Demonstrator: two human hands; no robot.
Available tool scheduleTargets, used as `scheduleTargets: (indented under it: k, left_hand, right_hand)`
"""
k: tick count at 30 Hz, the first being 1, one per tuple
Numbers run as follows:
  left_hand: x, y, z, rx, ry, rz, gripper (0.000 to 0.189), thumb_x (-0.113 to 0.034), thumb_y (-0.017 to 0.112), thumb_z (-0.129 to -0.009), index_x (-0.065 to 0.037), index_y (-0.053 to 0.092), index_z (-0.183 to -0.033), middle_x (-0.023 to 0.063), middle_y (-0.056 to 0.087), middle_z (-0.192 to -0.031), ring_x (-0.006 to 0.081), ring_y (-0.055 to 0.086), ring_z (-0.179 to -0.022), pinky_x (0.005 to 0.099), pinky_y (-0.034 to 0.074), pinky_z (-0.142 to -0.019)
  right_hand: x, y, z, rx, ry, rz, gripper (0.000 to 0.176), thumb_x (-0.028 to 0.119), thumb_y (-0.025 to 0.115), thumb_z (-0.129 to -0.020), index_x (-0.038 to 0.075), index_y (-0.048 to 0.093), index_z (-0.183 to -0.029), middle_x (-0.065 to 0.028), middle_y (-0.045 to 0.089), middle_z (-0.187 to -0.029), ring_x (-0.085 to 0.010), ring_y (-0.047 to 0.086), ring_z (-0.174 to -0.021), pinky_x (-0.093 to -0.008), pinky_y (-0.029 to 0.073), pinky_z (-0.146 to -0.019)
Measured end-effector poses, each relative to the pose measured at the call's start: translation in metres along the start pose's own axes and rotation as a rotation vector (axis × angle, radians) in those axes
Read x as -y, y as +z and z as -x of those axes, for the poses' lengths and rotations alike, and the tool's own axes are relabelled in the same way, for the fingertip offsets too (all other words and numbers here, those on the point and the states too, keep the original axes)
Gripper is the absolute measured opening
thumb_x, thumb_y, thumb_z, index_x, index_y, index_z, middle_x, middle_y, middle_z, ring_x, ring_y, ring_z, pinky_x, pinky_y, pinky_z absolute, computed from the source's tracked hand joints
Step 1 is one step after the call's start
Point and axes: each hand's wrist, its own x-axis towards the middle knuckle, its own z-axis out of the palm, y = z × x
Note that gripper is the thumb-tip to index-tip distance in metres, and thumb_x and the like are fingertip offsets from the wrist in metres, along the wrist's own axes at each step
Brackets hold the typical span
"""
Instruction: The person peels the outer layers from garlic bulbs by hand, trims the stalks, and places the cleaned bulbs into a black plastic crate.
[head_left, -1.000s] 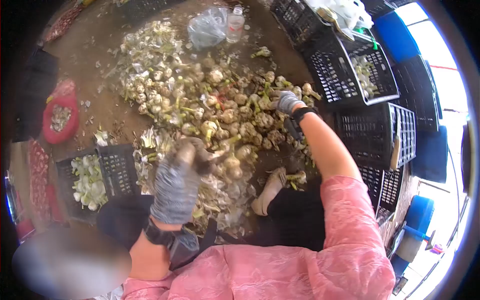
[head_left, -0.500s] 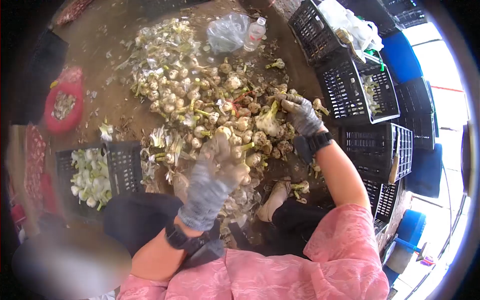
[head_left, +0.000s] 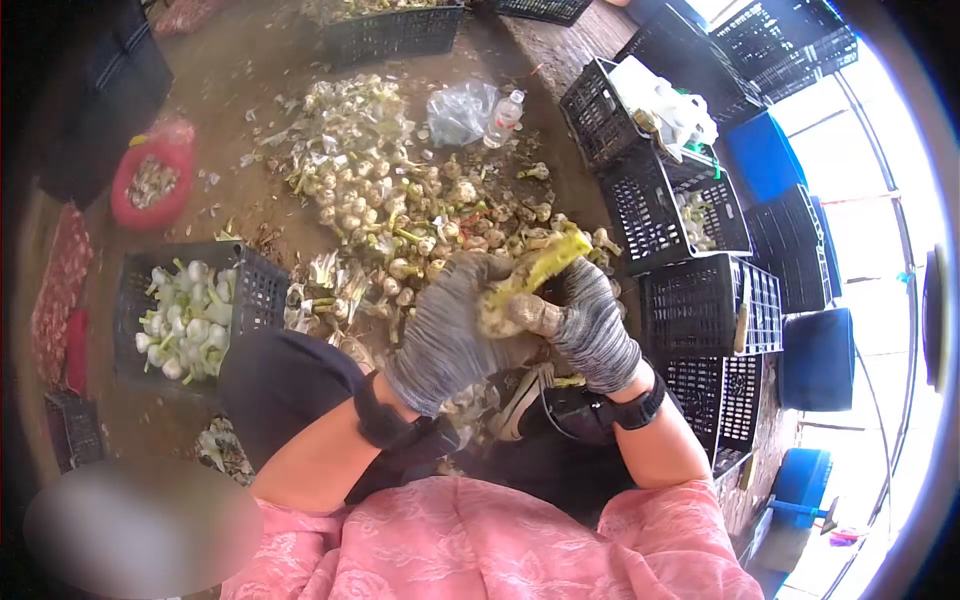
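A garlic bulb with a yellow-green stalk (head_left: 550,262) is held up between my two gloved hands, in front of my body. My right hand (head_left: 590,325) is closed on it, the thumb pressed against the bulb side. My left hand (head_left: 448,325) is wrapped against the bulb from the left, its fingers partly blurred. Beyond and below the hands, a large pile of garlic bulbs (head_left: 360,205) with dirt and roots lies on the ground. Loose pale skins and leaves (head_left: 340,110) cover the pile's far left part.
A black crate (head_left: 262,290) of cleaned garlic stands at left, near a pink net bag (head_left: 125,200). A clear plastic bag (head_left: 460,112) and a bottle (head_left: 503,118) lie beyond the pile. Black crates (head_left: 700,300) line the right. Another crate (head_left: 395,38) is at the top.
Both hands have come together around the garlic, which my right hand has lifted off the pile. The left hand's fingers have closed in. The view has shifted, showing more at the top.
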Motion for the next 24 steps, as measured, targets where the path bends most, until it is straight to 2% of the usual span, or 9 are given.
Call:
scheduleTargets:
  k: [3, 5, 7, 11, 17, 19, 20, 21, 24]
  left_hand:
    - [-0.018, -0.003, 0.003, 0.029, 0.107, -0.173, 0.068, -0.016, 0.084, -0.056, -0.005, 0.044, -0.110, 0.0039, 0.053, -0.101, 0.0121, 0.051, -0.090, 0.0270, 0.045, -0.081]
    - [-0.014, -0.004, 0.005, 0.036, 0.027, 0.002, 0.068, -0.015, 0.084, -0.057, -0.005, 0.044, -0.111, 0.0038, 0.053, -0.102, 0.0126, 0.052, -0.092, 0.0279, 0.045, -0.082]
    - [-0.014, -0.006, 0.004, 0.079, -0.218, 0.404, 0.068, -0.014, 0.084, -0.057, -0.005, 0.045, -0.111, 0.0043, 0.053, -0.104, 0.0128, 0.052, -0.094, 0.0287, 0.046, -0.083]
    - [-0.005, -0.014, 0.003, 0.103, -0.292, 0.401, 0.069, -0.011, 0.083, -0.057, -0.005, 0.044, -0.113, 0.0048, 0.053, -0.106, 0.0130, 0.052, -0.095, 0.0283, 0.046, -0.084]
    - [0.011, -0.013, 0.003, 0.048, -0.229, 0.190, 0.072, -0.018, 0.084, -0.057, -0.004, 0.043, -0.114, 0.0059, 0.050, -0.108, 0.0146, 0.050, -0.097, 0.0299, 0.042, -0.088]
    - [0.023, -0.013, 0.003, 0.057, -0.106, 0.273, 0.074, -0.023, 0.083, -0.059, -0.002, 0.041, -0.116, 0.0072, 0.049, -0.110, 0.0164, 0.051, -0.097, 0.0298, 0.043, -0.087]
    - [0.024, -0.012, 0.001, 0.067, -0.423, 0.588, 0.054, -0.004, 0.072, -0.068, -0.003, 0.042, -0.113, 0.0071, 0.051, -0.098, 0.0130, 0.053, -0.084, 0.0256, 0.049, -0.070]
    - [0.023, -0.013, 0.000, 0.071, -0.429, 0.582, 0.054, -0.004, 0.072, -0.068, -0.003, 0.042, -0.113, 0.0071, 0.051, -0.098, 0.0130, 0.053, -0.084, 0.0256, 0.049, -0.070]
    - [0.015, -0.019, -0.002, 0.229, -0.352, 0.696, 0.057, -0.049, 0.058, -0.078, -0.005, 0.046, -0.112, 0.0078, 0.057, -0.088, 0.0158, 0.057, -0.074, 0.0281, 0.050, -0.056]
  right_hand:
    - [0.013, 0.001, 0.005, 0.086, 0.146, -0.077, 0.036, 0.016, 0.073, -0.072, 0.000, 0.055, -0.099, -0.0041, 0.060, -0.090, -0.0072, 0.053, -0.082, -0.0254, 0.046, -0.074]
    - [0.012, 0.001, 0.005, 0.096, 0.109, -0.048, 0.030, 0.014, 0.071, -0.074, 0.000, 0.056, -0.097, -0.0033, 0.061, -0.087, -0.0072, 0.054, -0.079, -0.0248, 0.046, -0.073]
    - [0.009, 0.000, 0.002, 0.078, -0.011, -0.092, 0.030, 0.014, 0.071, -0.075, 0.000, 0.057, -0.097, -0.0023, 0.062, -0.083, -0.0074, 0.054, -0.075, -0.0239, 0.046, -0.070]
    - [-0.004, -0.015, -0.002, 0.191, 0.108, -0.083, 0.030, 0.017, 0.069, -0.076, 0.000, 0.058, -0.098, -0.0018, 0.061, -0.081, -0.0078, 0.054, -0.073, -0.0248, 0.046, -0.067]
    - [-0.007, -0.013, -0.008, 0.118, -0.001, 0.119, 0.022, 0.015, 0.067, -0.075, 0.000, 0.061, -0.091, -0.0053, 0.061, -0.071, -0.0091, 0.054, -0.063, -0.0261, 0.046, -0.061]
    - [-0.009, -0.018, -0.009, 0.149, -0.117, 0.385, 0.019, 0.011, 0.065, -0.074, 0.000, 0.062, -0.090, -0.0059, 0.060, -0.069, -0.0113, 0.055, -0.062, -0.0273, 0.046, -0.060]
    - [-0.008, -0.018, -0.008, 0.142, -0.160, 0.311, 0.019, 0.008, 0.063, -0.074, 0.000, 0.061, -0.091, -0.0064, 0.060, -0.072, -0.0123, 0.055, -0.062, -0.0276, 0.045, -0.059]
    - [-0.010, -0.017, -0.007, 0.135, -0.158, 0.304, 0.019, 0.008, 0.063, -0.074, 0.000, 0.061, -0.091, -0.0064, 0.060, -0.072, -0.0123, 0.055, -0.062, -0.0276, 0.045, -0.059]
    - [-0.021, -0.017, -0.005, 0.060, -0.115, 0.075, 0.019, 0.005, 0.061, -0.076, 0.000, 0.060, -0.095, -0.0059, 0.060, -0.078, -0.0106, 0.055, -0.069, -0.0268, 0.046, -0.064]
